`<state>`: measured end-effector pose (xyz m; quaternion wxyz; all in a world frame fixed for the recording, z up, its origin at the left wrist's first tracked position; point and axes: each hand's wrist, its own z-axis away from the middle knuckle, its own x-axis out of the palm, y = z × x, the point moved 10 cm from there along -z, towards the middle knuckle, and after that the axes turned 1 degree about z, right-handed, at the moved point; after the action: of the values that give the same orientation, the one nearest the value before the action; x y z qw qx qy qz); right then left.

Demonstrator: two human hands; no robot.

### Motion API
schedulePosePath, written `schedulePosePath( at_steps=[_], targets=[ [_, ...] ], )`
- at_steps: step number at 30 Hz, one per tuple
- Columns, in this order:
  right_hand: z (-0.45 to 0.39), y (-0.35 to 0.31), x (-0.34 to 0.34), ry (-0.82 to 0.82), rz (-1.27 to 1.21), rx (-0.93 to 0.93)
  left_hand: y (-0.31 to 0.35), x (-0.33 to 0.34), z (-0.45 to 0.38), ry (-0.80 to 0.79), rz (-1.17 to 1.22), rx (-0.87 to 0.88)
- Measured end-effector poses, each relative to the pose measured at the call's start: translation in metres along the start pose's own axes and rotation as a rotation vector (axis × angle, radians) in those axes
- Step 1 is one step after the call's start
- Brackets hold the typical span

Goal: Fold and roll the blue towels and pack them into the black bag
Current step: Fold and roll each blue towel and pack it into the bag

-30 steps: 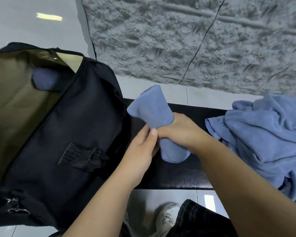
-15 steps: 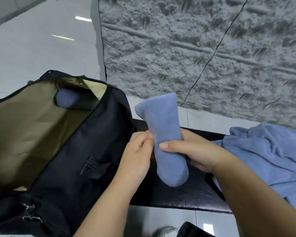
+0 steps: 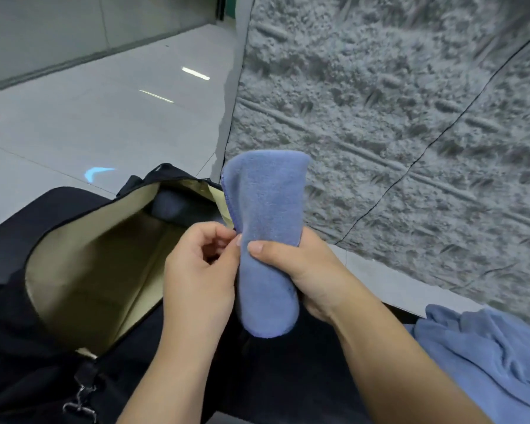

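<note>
I judge the step in hand to be the end of the rolling: the soft blue fleece towel, rolled into a thick tube (image 3: pixel 265 240), stands nearly upright in the middle of the head view, in the air above the dark bench surface (image 3: pixel 312 371). My right hand (image 3: pixel 306 270) is clenched around the middle of the roll, thumb across its front, and my left hand (image 3: pixel 201 270) pinches the stitched edge of the roll at its 9 o'clock side, as if tucking the loose end. The black fabric bag with beige lining (image 3: pixel 83 270) lies open at 8 o'clock from the roll, just beside it, and one dark blue roll (image 3: pixel 169 206) seems to sit already inside, at the far end. A heap of loose blue towels (image 3: pixel 484 356) waits at 4 o'clock. The next move, I think, calls for keeping the roll tight, tilting it toward 9 o'clock and lowering it into the opening beside the first roll.
</note>
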<state>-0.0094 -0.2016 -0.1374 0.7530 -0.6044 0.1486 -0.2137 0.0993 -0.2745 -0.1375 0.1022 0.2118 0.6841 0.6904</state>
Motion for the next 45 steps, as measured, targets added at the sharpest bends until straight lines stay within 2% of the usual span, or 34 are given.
schedulePosePath(
  at_steps=[4, 8, 10, 13, 15, 17, 19, 23, 26, 31, 35, 39, 45],
  targets=[
    [-0.012, -0.005, 0.023, -0.116, -0.034, 0.054, -0.004, -0.011, -0.007, 0.014, 0.046, -0.038],
    [-0.022, -0.009, 0.034, -0.109, -0.059, 0.12, 0.003, -0.021, -0.014, 0.013, -0.011, -0.002],
    [-0.03, -0.017, 0.035, -0.009, -0.002, 0.105, 0.005, -0.033, -0.017, 0.053, -0.04, 0.008],
    [-0.042, -0.028, 0.017, 0.303, 0.082, 0.056, -0.004, -0.052, -0.021, 0.157, -0.036, -0.037],
    [-0.05, -0.032, 0.014, 0.433, 0.006, 0.031, -0.012, -0.065, -0.022, 0.247, 0.073, -0.093],
    [-0.061, -0.035, 0.025, 0.424, -0.093, -0.017, -0.014, -0.074, -0.024, 0.32, 0.178, -0.124],
    [-0.073, -0.033, 0.039, 0.353, -0.059, -0.072, -0.008, -0.081, -0.025, 0.357, 0.224, -0.107],
    [-0.075, -0.035, 0.053, 0.247, 0.369, -0.185, -0.007, -0.089, -0.028, 0.37, 0.233, -0.076],
    [-0.072, -0.027, 0.06, 0.129, 0.599, -0.168, -0.006, -0.091, -0.033, 0.309, 0.062, -0.048],
    [-0.087, 0.006, 0.067, -0.023, 1.335, -0.063, -0.008, -0.096, -0.044, 0.206, -0.288, -0.022],
    [-0.098, 0.025, 0.092, -0.162, 1.773, -0.093, -0.014, -0.098, -0.046, 0.183, -0.361, -0.021],
    [-0.114, 0.044, 0.104, -0.129, 1.842, -0.01, -0.013, -0.104, -0.047, 0.196, -0.339, -0.007],
    [-0.145, 0.072, 0.109, -0.046, 1.714, 0.191, -0.008, -0.106, -0.045, 0.194, -0.295, -0.015]
  ],
)
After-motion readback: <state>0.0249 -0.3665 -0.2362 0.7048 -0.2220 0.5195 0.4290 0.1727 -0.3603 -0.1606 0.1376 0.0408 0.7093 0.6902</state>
